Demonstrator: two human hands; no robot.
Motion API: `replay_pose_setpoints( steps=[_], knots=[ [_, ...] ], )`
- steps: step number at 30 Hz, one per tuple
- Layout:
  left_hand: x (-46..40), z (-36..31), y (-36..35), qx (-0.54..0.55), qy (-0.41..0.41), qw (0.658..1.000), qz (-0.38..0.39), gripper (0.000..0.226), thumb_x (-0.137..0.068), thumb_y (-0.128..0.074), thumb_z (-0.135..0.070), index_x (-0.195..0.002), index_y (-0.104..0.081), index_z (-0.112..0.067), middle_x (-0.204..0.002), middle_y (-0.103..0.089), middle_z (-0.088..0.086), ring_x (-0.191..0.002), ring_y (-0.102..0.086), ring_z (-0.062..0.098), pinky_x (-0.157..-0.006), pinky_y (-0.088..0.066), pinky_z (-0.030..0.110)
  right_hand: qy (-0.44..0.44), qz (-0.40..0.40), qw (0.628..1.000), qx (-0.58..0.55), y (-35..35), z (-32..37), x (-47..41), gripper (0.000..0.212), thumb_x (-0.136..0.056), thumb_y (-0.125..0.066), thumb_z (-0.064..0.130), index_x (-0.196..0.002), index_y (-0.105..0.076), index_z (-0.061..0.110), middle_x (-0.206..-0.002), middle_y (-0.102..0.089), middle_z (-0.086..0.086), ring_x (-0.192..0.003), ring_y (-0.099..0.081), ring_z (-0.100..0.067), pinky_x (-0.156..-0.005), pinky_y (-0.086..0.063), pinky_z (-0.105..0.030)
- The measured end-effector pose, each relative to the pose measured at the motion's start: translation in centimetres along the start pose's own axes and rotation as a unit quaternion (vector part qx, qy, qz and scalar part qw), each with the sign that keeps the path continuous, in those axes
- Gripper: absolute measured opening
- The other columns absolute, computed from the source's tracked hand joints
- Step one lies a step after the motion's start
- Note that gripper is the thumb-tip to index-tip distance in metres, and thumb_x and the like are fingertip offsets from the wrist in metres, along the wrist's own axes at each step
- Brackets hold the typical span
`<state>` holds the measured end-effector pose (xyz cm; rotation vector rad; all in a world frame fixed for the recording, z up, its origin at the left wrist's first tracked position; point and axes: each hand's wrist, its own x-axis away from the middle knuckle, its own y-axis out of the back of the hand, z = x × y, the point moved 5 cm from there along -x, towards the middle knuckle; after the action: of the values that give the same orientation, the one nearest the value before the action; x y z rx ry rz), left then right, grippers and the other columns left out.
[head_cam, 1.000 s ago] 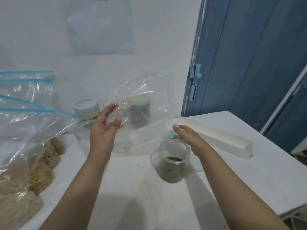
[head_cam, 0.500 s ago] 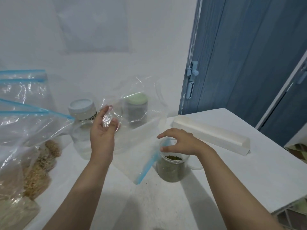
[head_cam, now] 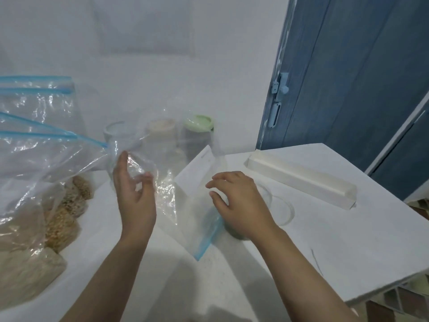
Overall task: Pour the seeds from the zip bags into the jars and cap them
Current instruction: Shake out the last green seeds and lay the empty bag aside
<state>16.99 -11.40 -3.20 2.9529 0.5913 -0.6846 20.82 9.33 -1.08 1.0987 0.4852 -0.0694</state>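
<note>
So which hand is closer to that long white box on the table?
Right. The right hand hovers just short of the long white box; the left hand holds the empty bag farther away.

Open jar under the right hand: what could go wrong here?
1. The right hand hovers over the uncapped jar; a bump could tip it and spill seeds.
2. The empty bag, pinched by the left hand, drapes beside the jar and could drag it.
</note>
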Motion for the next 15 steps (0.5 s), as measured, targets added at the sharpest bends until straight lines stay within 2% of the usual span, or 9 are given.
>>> replay_pose_setpoints(
  steps=[2,4,7,9,11,12,13,15],
  knots=[
    [0.8,1.0,1.5,-0.027,0.01,0.999,-0.02,0.061,-0.1,-0.054,-0.009,-0.145,-0.033,-0.045,-0.132,-0.033,-0.041,-0.096,-0.057,0.001,-0.097,-0.052,0.039,0.034,-0.015,0.999,-0.039,-1.5,1.9,0.7,0.025,-0.097,-0.056,0.026,-0.116,-0.07,0.018,-0.121,-0.064,0.003,-0.117,-0.052,-0.019,-0.098,-0.042,-0.032],
    [1.5,1.7,2.8,-0.041,0.017,0.998,-0.035,0.064,-0.099,-0.056,-0.008,-0.145,-0.032,-0.046,-0.125,-0.033,-0.048,-0.092,-0.057,0.006,-0.095,-0.054,0.047,0.034,0.051,0.996,-0.067,-4.0,3.3,1.6,0.034,-0.099,-0.057,0.034,-0.128,-0.064,0.019,-0.133,-0.057,0.005,-0.126,-0.045,-0.014,-0.1,-0.044,-0.031],
    [2.4,2.1,4.6,-0.074,0.002,0.997,-0.032,0.069,-0.098,-0.057,-0.007,-0.143,-0.028,-0.051,-0.127,-0.031,-0.049,-0.09,-0.056,0.003,-0.086,-0.051,0.028,0.014,0.198,0.978,-0.068,-8.7,3.4,3.7,0.073,-0.089,-0.052,0.063,-0.15,-0.039,0.026,-0.159,-0.031,0.005,-0.145,-0.024,-0.013,-0.115,-0.029,-0.032],
    [3.3,2.5,5.9,-0.094,-0.022,0.995,-0.028,0.071,-0.097,-0.058,-0.004,-0.144,-0.026,-0.047,-0.133,-0.032,-0.043,-0.087,-0.055,-0.003,-0.077,-0.051,0.019,0.028,0.253,0.967,-0.03,-11.2,2.7,5.0,0.089,-0.08,-0.048,0.074,-0.154,-0.03,0.028,-0.164,-0.021,0.002,-0.149,-0.018,-0.017,-0.122,-0.017,-0.037],
    [4.3,3.3,7.3,-0.116,-0.034,0.992,-0.029,0.069,-0.096,-0.058,0.0,-0.146,-0.028,-0.036,-0.134,-0.034,-0.035,-0.084,-0.054,-0.005,-0.069,-0.05,0.01,0.022,0.279,0.96,-0.011,-13.0,1.6,6.2,0.09,-0.079,-0.047,0.076,-0.154,-0.03,0.031,-0.164,-0.019,0.005,-0.151,-0.015,-0.016,-0.122,-0.009,-0.039],
    [4.7,3.9,8.0,-0.125,-0.029,0.991,-0.032,0.068,-0.095,-0.059,0.001,-0.146,-0.029,-0.033,-0.134,-0.035,-0.033,-0.083,-0.054,-0.005,-0.068,-0.049,0.008,0.016,0.266,0.964,-0.023,-13.3,1.3,6.6,0.087,-0.077,-0.043,0.078,-0.152,-0.035,0.033,-0.163,-0.024,0.007,-0.15,-0.017,-0.014,-0.121,-0.01,-0.039],
    [5.1,4.3,8.6,-0.134,-0.022,0.99,-0.035,0.068,-0.094,-0.061,0.0,-0.145,-0.029,-0.033,-0.133,-0.036,-0.031,-0.084,-0.054,-0.005,-0.068,-0.049,0.008,0.01,0.239,0.97,-0.043,-13.3,1.1,6.9,0.081,-0.078,-0.041,0.077,-0.147,-0.043,0.035,-0.16,-0.032,0.009,-0.148,-0.023,-0.012,-0.12,-0.014,-0.038],
    [5.6,4.9,9.6,-0.153,-0.012,0.988,-0.035,0.066,-0.094,-0.063,-0.005,-0.147,-0.033,-0.03,-0.132,-0.038,-0.025,-0.091,-0.052,-0.002,-0.074,-0.048,0.014,0.013,0.169,0.983,-0.071,-13.0,1.1,7.0,0.052,-0.088,-0.05,0.061,-0.131,-0.061,0.034,-0.145,-0.053,0.01,-0.137,-0.041,-0.008,-0.114,-0.028,-0.036]
  ],
)
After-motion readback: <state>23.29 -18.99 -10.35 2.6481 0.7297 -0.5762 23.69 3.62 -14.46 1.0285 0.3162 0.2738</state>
